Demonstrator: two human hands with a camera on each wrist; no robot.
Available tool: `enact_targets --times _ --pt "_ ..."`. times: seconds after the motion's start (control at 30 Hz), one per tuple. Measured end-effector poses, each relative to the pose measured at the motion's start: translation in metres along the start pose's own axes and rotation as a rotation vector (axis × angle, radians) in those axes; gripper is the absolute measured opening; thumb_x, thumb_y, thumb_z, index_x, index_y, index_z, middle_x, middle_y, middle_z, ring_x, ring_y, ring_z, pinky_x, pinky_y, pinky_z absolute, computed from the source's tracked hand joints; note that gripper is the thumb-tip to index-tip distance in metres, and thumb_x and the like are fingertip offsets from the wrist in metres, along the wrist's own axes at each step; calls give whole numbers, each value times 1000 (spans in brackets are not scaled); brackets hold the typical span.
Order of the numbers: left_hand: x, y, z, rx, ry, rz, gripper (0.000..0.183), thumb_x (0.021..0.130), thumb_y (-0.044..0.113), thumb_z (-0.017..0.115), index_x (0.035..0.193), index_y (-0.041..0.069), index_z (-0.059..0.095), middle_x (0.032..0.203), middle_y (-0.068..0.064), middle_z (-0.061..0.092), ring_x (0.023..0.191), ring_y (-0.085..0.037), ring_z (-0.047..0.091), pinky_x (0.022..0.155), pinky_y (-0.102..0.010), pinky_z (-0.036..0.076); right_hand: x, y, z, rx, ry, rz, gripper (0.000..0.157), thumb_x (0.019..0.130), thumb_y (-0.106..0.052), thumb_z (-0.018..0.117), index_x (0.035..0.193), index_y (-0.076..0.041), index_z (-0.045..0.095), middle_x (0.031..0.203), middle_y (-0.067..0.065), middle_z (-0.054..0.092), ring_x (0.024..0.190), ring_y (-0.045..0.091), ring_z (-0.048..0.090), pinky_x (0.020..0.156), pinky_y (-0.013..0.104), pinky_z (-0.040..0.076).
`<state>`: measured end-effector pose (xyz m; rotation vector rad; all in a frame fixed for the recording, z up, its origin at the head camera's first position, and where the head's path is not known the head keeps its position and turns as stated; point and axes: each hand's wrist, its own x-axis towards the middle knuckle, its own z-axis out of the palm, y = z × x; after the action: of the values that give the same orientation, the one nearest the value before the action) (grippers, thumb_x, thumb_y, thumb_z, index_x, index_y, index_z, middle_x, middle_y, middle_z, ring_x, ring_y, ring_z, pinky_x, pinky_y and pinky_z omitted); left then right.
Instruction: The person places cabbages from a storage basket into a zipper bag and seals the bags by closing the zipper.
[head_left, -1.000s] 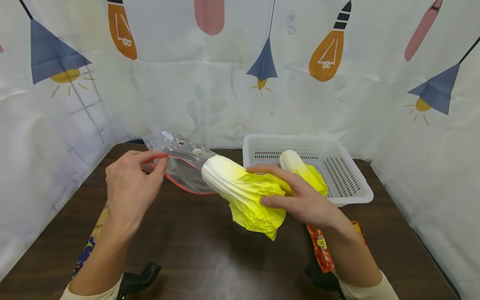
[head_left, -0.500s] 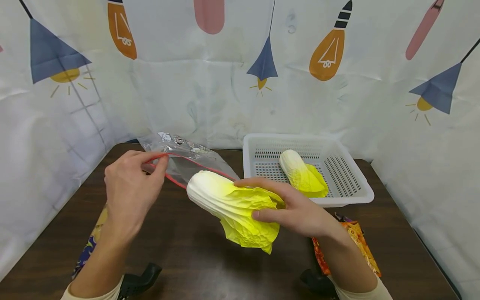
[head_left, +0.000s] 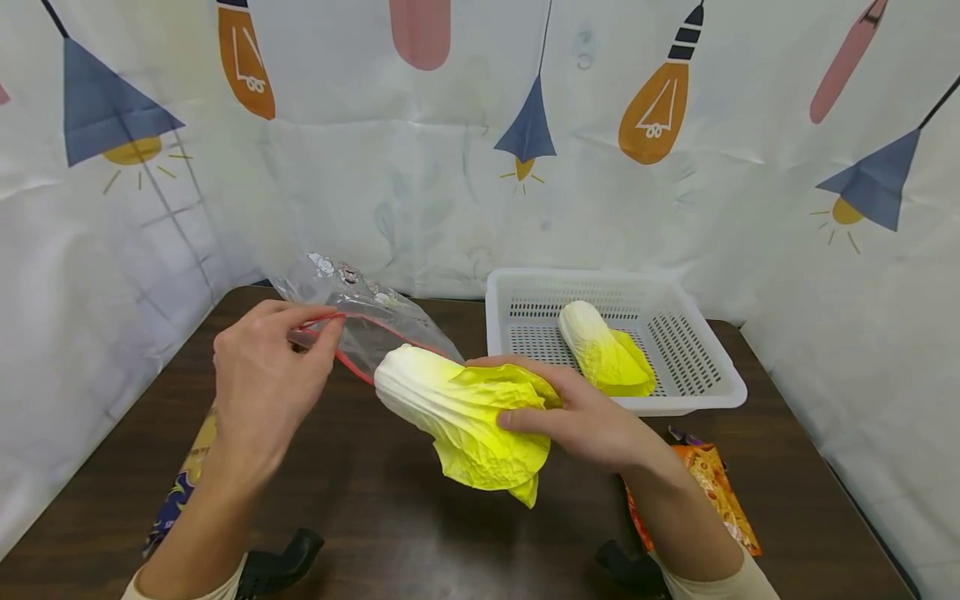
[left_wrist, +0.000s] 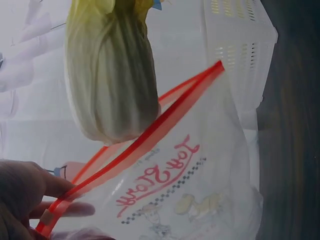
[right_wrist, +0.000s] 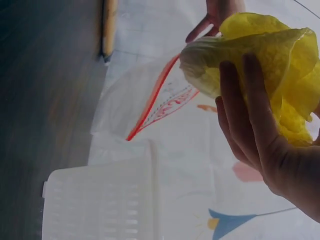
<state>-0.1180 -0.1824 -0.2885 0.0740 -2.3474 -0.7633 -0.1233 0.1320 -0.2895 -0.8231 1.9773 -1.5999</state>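
Note:
A clear zip bag (head_left: 360, 292) with a red zip edge hangs from my left hand (head_left: 270, 367), whose thumb and fingers pinch one corner of the zip. Its mouth gapes in the left wrist view, with printed lettering on the bag (left_wrist: 165, 175). My right hand (head_left: 577, 412) grips a napa cabbage (head_left: 468, 417) by its yellow leafy part. The cabbage's white base (left_wrist: 112, 80) points left and lies at the mouth of the bag; in the right wrist view the fingers (right_wrist: 250, 100) spread along the leaves.
A white slotted basket (head_left: 705, 367) at the back right holds another napa cabbage (head_left: 607, 350). Orange-red packets (head_left: 716, 492) lie by my right forearm. A yellow and blue package (head_left: 180, 483) lies beside my left forearm. A printed curtain (head_left: 450, 208) hangs behind the table (head_left: 390, 517).
My right hand has brought the cabbage leftward and down, from in front of the basket to the bag's mouth. The left hand keeps its pinch, moving only slightly.

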Motion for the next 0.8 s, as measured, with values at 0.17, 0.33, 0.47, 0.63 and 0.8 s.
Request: enact_targets --times 0.17,0.33,0.47,0.63,0.8 --pt "-1 0 0 -9 -22 83 21 86 9 74 104 9 84 104 -12 76 90 -33 70 70 -42 46 2 4 -1 88 65 27 54 100 -9 63 152 -18 53 132 16 62 101 28 67 87 35 61" --pt "-2 1 0 -6 -51 114 24 84 5 69 101 11 85 100 -9 76 83 -29 69 67 -38 44 5 7 0 114 111 3 54 100 -8 62 153 -14 51 127 18 62 95 26 68 83 35 61" --pt "-3 2 0 -10 -66 115 21 85 7 71 99 12 85 99 -7 76 75 -26 67 59 -31 42 7 9 3 37 129 -2 54 99 -11 66 151 -20 54 136 13 61 103 26 66 86 34 60" --pt "-4 6 1 -21 -72 109 17 87 11 74 101 12 85 101 -8 77 65 -22 62 53 -28 41 11 11 9 -116 110 33 53 98 -18 69 148 -30 57 133 4 65 105 22 65 89 35 59" --pt "-7 10 3 -16 -93 121 18 88 10 73 103 9 84 103 -11 77 64 -22 63 50 -27 41 18 17 16 7 119 108 47 99 -19 67 146 -21 58 118 11 69 92 23 71 80 42 63"
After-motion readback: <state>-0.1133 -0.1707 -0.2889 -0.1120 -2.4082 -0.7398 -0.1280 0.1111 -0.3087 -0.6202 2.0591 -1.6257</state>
